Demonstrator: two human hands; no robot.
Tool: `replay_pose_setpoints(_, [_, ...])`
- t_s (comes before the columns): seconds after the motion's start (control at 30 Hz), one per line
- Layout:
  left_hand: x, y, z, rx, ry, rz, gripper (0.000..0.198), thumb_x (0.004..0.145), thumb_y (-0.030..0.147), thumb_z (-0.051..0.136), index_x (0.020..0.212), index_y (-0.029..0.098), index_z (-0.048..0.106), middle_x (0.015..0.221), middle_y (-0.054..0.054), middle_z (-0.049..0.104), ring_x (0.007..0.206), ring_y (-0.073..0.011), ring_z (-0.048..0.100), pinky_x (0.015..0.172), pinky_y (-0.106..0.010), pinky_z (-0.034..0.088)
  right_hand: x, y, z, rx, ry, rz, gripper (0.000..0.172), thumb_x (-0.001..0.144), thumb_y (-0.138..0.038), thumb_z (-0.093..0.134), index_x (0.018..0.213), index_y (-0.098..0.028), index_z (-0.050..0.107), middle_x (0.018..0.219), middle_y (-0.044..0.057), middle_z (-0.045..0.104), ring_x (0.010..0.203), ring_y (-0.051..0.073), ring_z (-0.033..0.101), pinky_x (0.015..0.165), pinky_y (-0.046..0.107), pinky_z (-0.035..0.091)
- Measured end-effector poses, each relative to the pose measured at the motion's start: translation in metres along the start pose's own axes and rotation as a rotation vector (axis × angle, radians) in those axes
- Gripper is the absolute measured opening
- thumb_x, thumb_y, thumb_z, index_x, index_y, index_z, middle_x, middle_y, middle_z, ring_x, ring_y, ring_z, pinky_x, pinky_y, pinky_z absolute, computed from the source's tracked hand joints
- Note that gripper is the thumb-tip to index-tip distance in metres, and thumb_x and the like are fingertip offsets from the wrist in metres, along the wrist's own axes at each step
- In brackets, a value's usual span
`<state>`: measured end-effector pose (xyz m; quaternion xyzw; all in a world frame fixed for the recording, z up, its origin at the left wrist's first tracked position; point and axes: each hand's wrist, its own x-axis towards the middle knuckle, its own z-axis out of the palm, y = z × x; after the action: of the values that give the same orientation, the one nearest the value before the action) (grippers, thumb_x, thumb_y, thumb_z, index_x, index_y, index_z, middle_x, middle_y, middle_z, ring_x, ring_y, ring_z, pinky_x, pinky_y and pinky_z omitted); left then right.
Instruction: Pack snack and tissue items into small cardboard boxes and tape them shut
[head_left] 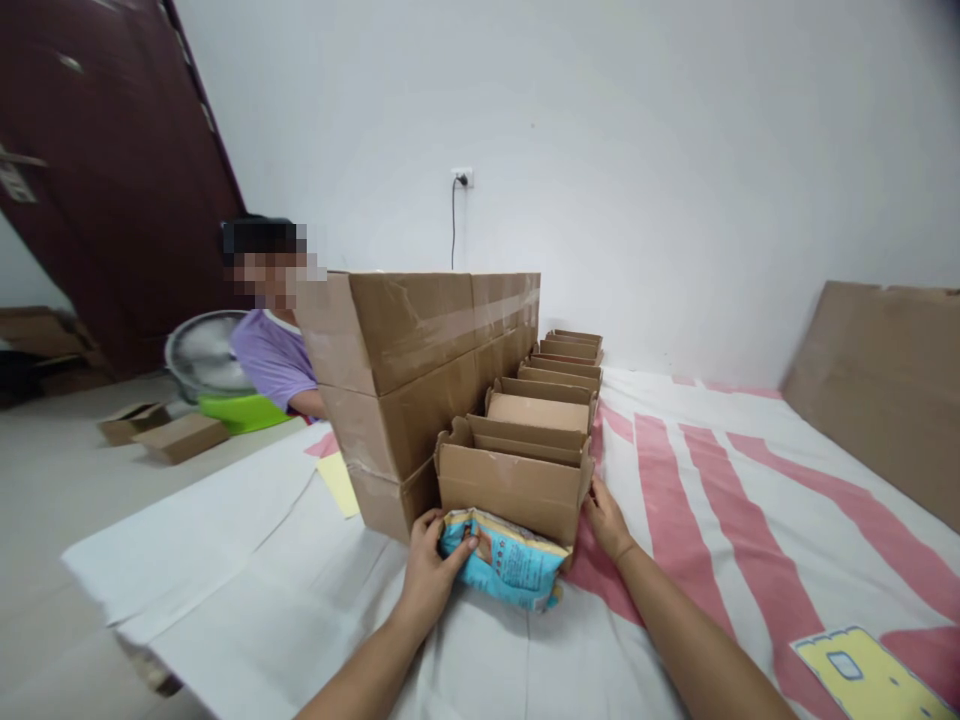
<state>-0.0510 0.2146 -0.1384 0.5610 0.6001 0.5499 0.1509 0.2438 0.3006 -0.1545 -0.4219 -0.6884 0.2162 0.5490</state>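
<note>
A blue packet [504, 562] lies under the left hand [429, 568], its left end gripped between the thumb on its printed face and the fingers behind. Directly beyond the packet, and just ahead of those fingers, stands an open cardboard box [510, 490]. The right hand [606, 520] has its fingers at the box's right side; their tips are partly hidden, so whether they grip or merely touch it cannot be told. Farther from the fingers of both hands, more open boxes [541, 412] run in a row behind the first. Just left of the row, ahead of the left fingers, rises a stack of taped cartons [412, 330]. All of these rest on a cloth-covered surface [300, 580], white with pink stripes to the right of the right fingers. Well beyond the left fingers, past the stack, is a person in a purple shirt [271, 352], near a green basin [247, 412]. Far right of the right fingers stands a large cardboard piece [877, 390].
</note>
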Motion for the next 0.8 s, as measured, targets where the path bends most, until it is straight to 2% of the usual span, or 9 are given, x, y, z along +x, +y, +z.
replay_pose_setpoints(0.3, [-0.004, -0.007, 0.001, -0.071, -0.11, 0.023, 0.052, 0.071, 0.051, 0.063, 0.11, 0.016, 0.06, 0.127, -0.013, 0.048, 0.123, -0.0309, 0.046, 0.109, -0.049, 0.034, 0.0, 0.003, 0.002, 0.003, 0.008, 0.027, 0.059, 0.089, -0.064, 0.038, 0.126, -0.02, 0.053, 0.123, 0.013, 0.061, 0.114, 0.027, 0.056, 0.101, 0.044, 0.042])
replay_pose_setpoints(0.5, [-0.003, -0.007, 0.001, -0.103, -0.121, -0.016, 0.052, 0.074, 0.054, 0.06, 0.11, 0.016, 0.061, 0.131, -0.014, 0.046, 0.128, -0.0316, 0.042, 0.112, -0.049, 0.029, 0.001, 0.006, 0.003, -0.006, 0.011, 0.035, 0.057, 0.089, -0.063, 0.038, 0.125, -0.021, 0.054, 0.122, 0.012, 0.062, 0.112, 0.026, 0.057, 0.101, 0.045, 0.043])
replay_pose_setpoints(0.8, [-0.006, -0.001, -0.002, -0.128, -0.197, 0.0, 0.053, 0.075, 0.052, 0.061, 0.115, 0.019, 0.06, 0.135, -0.012, 0.045, 0.128, -0.0298, 0.044, 0.112, -0.047, 0.031, 0.0, 0.011, 0.003, -0.022, 0.047, 0.048, 0.063, 0.09, -0.065, 0.032, 0.126, -0.019, 0.055, 0.128, 0.013, 0.06, 0.12, 0.029, 0.054, 0.106, 0.05, 0.038])
